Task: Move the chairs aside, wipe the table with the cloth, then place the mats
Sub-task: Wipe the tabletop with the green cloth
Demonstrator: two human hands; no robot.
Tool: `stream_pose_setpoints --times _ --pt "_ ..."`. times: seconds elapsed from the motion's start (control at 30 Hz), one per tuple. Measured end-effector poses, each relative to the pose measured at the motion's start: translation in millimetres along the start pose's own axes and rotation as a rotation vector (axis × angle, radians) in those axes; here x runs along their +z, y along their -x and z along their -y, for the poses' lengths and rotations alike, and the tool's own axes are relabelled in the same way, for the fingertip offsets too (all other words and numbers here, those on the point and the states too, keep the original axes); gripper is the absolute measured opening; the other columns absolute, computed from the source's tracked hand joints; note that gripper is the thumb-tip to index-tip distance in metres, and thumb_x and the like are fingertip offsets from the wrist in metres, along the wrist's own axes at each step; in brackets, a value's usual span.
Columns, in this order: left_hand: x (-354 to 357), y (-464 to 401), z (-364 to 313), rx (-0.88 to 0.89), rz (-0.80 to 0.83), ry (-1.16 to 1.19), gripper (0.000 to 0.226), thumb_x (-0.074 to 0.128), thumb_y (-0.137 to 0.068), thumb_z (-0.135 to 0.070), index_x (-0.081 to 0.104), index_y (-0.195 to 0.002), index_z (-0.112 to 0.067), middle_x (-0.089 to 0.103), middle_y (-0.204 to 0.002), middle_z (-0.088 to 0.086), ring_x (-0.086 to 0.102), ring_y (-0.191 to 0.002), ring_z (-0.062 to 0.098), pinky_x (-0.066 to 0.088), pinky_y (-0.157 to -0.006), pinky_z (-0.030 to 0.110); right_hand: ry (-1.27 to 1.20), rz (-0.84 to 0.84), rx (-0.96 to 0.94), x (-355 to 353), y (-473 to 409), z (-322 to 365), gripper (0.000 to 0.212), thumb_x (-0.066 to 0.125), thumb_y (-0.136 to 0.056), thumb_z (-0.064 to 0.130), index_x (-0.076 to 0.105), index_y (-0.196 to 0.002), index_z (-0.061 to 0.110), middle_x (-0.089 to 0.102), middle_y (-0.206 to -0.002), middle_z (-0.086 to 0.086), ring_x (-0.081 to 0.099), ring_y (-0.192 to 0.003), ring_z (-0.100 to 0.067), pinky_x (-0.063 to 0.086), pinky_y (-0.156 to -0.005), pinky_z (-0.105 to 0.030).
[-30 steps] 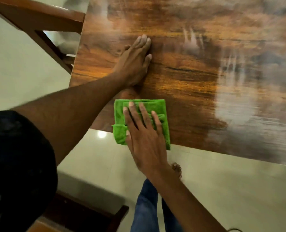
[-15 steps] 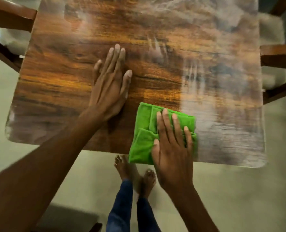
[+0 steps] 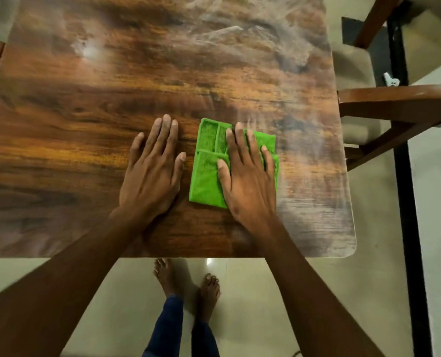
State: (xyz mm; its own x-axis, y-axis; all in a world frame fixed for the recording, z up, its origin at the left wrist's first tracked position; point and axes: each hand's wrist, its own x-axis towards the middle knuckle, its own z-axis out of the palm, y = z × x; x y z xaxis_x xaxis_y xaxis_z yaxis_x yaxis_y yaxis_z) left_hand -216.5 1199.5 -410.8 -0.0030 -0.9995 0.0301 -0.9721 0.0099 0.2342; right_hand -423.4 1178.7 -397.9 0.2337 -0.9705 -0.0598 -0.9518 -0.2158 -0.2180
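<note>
Both hands lie flat with straight fingers: the left hand (image 3: 152, 173) on the bare surface (image 3: 59, 140), the right hand (image 3: 247, 176) pressing the folded cloth (image 3: 206, 173) just beside it.

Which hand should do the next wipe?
Probably the right hand: it already lies flat on the green cloth. The left hand rests on the bare table beside it.

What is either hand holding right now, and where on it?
Nothing is gripped. The right hand presses flat on the folded green cloth, covering its right half; the left hand rests on the table.
</note>
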Motion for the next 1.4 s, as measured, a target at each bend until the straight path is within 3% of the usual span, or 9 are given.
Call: stream_pose_setpoints --times 0.2,0.33,0.53,0.77,1.03,1.17,1.4 --pt "-0.9 1.3 -2.4 0.004 0.005 -0.032 0.066 0.019 -0.113 -0.042 0.004 -0.171 -0.014 0.0 -0.179 0.004 -0.004 -0.165 0.015 0.009 -0.133 0.047 0.025 0.042 0.047 2.6 90.5 -0.8 0.068 0.029 -0.111 0.045 0.004 -0.171 0.025 -0.002 -0.179 0.004 -0.005 -0.165 -0.015 0.016 -0.131 -0.052" --pt "-0.1 1.2 -2.6 0.013 0.017 -0.033 0.067 0.019 -0.113 -0.042 0.002 -0.171 -0.014 -0.003 -0.179 0.004 -0.006 -0.165 0.014 0.009 -0.134 0.046 0.04 0.039 0.042 6.1 103.3 -0.4 0.069 0.033 -0.11 0.043 0.007 -0.171 0.023 0.001 -0.179 0.003 -0.002 -0.165 -0.016 0.018 -0.131 -0.051" --pt "1.5 -0.2 -3.2 0.013 0.02 -0.039 0.066 0.02 -0.113 -0.042 0.004 -0.171 -0.014 0.0 -0.179 0.004 -0.004 -0.165 0.014 0.009 -0.134 0.045 -0.002 -0.01 -0.027 5.0 22.0 -4.0 0.069 0.036 -0.11 0.04 0.008 -0.171 0.023 0.0 -0.179 0.005 -0.001 -0.165 -0.014 0.01 -0.133 -0.045" --pt "-0.3 0.1 -2.8 0.025 0.037 -0.02 0.066 0.017 -0.113 -0.043 0.005 -0.171 -0.014 0.001 -0.179 0.005 -0.005 -0.165 0.014 0.008 -0.134 0.046 -0.022 -0.054 0.0 -2.0 -93.6 -13.5 0.063 0.03 -0.11 0.041 0.021 -0.169 0.021 0.013 -0.178 0.002 0.01 -0.164 -0.018 0.015 -0.131 -0.048" --pt "0.3 -1.0 -0.6 0.027 0.028 -0.012 0.066 0.02 -0.112 -0.042 0.005 -0.171 -0.014 0.003 -0.179 0.004 -0.003 -0.165 0.015 0.011 -0.133 0.048 -0.044 0.01 0.054 -4.5 40.0 -13.1 0.069 0.037 -0.11 0.037 0.007 -0.171 0.024 -0.001 -0.179 0.006 -0.004 -0.165 -0.013 0.011 -0.133 -0.048" --pt "1.1 -0.7 0.8 0.036 0.031 0.003 0.066 0.02 -0.112 -0.041 0.004 -0.171 -0.014 0.002 -0.179 0.005 -0.003 -0.165 0.016 0.011 -0.133 0.049 -0.008 0.047 0.083 -9.2 104.8 -30.0 0.07 0.039 -0.109 0.035 0.008 -0.171 0.026 0.002 -0.178 0.008 0.0 -0.164 -0.012 0.019 -0.13 -0.049" --pt "0.4 -0.6 0.3 0.043 0.04 0.022 0.067 0.019 -0.112 -0.041 0.005 -0.171 -0.013 0.002 -0.179 0.007 -0.003 -0.166 0.017 0.01 -0.133 0.05 -0.044 0.059 -0.027 -13.0 56.7 -62.5 0.067 0.032 -0.108 0.037 0.01 -0.171 0.027 0.004 -0.178 0.01 0.001 -0.164 -0.009 0.015 -0.131 -0.046"
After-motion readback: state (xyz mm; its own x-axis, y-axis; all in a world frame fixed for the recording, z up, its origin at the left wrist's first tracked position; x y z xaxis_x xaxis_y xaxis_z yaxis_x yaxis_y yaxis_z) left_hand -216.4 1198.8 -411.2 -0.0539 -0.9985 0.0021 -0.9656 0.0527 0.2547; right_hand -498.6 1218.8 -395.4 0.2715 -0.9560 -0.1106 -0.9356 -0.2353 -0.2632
